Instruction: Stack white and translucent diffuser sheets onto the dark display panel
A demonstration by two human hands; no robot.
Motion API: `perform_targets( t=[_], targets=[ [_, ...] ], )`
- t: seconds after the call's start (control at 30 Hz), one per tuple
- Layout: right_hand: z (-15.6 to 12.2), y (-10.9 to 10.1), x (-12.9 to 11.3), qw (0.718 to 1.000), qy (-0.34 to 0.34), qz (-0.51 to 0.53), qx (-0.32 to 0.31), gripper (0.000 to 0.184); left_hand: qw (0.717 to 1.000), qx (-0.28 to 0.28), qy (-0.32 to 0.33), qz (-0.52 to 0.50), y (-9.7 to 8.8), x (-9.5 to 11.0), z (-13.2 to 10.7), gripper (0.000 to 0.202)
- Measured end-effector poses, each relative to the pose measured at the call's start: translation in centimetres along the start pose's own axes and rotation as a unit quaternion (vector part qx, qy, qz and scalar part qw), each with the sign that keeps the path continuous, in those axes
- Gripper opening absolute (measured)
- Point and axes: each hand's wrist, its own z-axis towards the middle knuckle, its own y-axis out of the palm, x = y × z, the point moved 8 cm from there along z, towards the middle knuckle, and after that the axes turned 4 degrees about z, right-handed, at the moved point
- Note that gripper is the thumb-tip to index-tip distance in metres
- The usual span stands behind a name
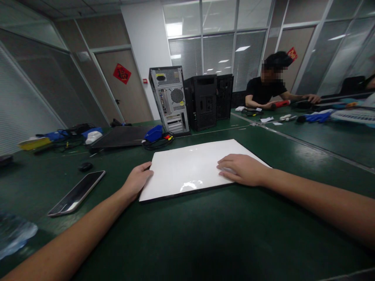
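A glossy white rectangular panel with a thin dark edge lies on the green table in front of me. My left hand grips its left edge, thumb on top and the other fingers along the side. Across the right part of the white surface rests my right hand, palm down, its fingers stretched out and slightly bent. Nothing shows between those fingers, though their undersides are hidden. Bright reflections show near the panel's front edge.
On the left lie a phone, a black mouse and clear crumpled plastic. Behind the panel stand a grey computer case, black cases and a blue object. A co-worker sits at the far right.
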Motion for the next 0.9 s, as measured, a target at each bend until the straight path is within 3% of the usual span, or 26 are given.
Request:
perform_targets(
  t=[0.37,0.67,0.9],
  targets=[
    [-0.20,-0.03,-0.03,1.000,-0.017,0.003,-0.005,0.049,1.000,0.006,-0.006,-0.015,0.02,0.16,-0.15,0.059],
    [-0.33,0.04,-0.04,0.999,-0.031,-0.016,-0.026,0.077,1.000,0.005,0.006,-0.018,0.13,0.23,-0.06,0.055],
    [-0.32,0.13,-0.02,0.998,-0.044,-0.024,-0.024,0.076,1.000,0.012,0.013,-0.013,-0.18,-0.15,0.40,0.058]
  ],
)
